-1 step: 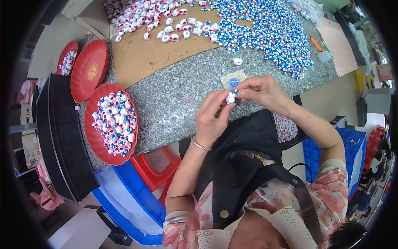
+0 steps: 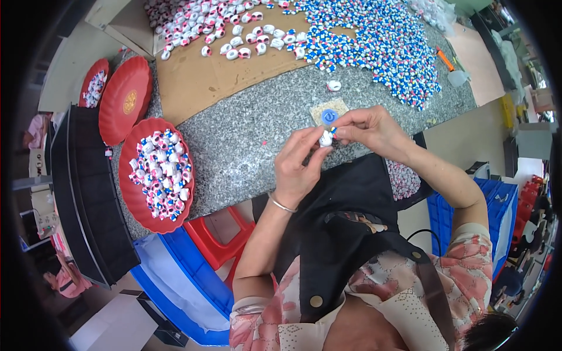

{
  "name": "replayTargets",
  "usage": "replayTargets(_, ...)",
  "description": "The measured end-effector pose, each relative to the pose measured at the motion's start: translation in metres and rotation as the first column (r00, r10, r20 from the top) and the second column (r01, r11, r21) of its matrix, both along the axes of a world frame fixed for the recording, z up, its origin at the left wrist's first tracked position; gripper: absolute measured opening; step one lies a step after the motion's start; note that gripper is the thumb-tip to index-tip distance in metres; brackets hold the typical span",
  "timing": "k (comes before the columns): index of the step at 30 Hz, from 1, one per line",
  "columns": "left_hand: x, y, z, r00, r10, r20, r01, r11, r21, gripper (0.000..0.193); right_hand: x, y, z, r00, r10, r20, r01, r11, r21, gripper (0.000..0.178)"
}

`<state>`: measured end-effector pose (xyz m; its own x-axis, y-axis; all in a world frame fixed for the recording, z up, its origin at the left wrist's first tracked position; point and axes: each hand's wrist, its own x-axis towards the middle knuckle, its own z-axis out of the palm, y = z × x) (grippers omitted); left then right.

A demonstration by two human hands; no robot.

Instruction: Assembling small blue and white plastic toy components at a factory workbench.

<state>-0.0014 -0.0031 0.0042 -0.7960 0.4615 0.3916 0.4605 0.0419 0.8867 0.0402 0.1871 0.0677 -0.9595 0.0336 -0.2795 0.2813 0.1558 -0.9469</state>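
Observation:
My left hand (image 2: 300, 161) pinches a small white toy head (image 2: 325, 139) between thumb and fingertips. Against it my right hand (image 2: 367, 127) holds a tiny blue-and-white figure piece (image 2: 333, 131), and the two pieces touch. Just beyond the fingers, a round blue lid-like disc (image 2: 329, 116) rests on a beige textured pad (image 2: 318, 109). One more white head (image 2: 333, 86) lies on the speckled stone table (image 2: 246, 146) farther off. Fingers partly cover both held pieces.
Many white-and-pink heads (image 2: 205, 23) and a large heap of blue-and-white pieces (image 2: 374, 52) cover the far side. At left, a red scalloped tray (image 2: 130, 202) holds joined figures; another red tray (image 2: 111, 126) stands behind it. A red stool (image 2: 213, 240) and blue crate (image 2: 205, 286) stand below the table.

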Motion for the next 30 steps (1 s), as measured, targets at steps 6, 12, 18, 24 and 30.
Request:
replayTargets(6,0.002,-0.011,0.014,0.759,-0.371,0.535,0.249,0.925,0.288,0.028,0.020,-0.010,0.007,0.879,0.233,-0.415,-0.052,0.914,0.403,0.015)
replayTargets(12,0.024,0.003,0.001,0.630,-0.337,0.700,0.007,0.903,0.429,0.027,0.022,-0.021,-0.006,0.870,0.126,-0.477,0.070,0.926,0.372,0.015)
replayTargets(18,0.005,-0.007,0.010,0.569,-0.399,0.719,0.183,0.914,0.362,0.028,0.017,-0.017,-0.011,0.823,0.214,-0.525,0.001,0.926,0.378,0.015)
replayTargets(24,-0.015,-0.066,0.025,0.914,0.036,0.404,-0.029,0.999,-0.022,0.023,0.010,0.031,-0.015,0.867,0.217,-0.449,-0.002,0.902,0.432,0.018)
replayTargets(30,-0.020,-0.118,0.105,0.804,0.453,-0.386,-0.533,0.836,-0.130,0.023,-0.019,0.104,-0.029,0.861,0.356,-0.363,0.214,0.393,0.894,0.016)
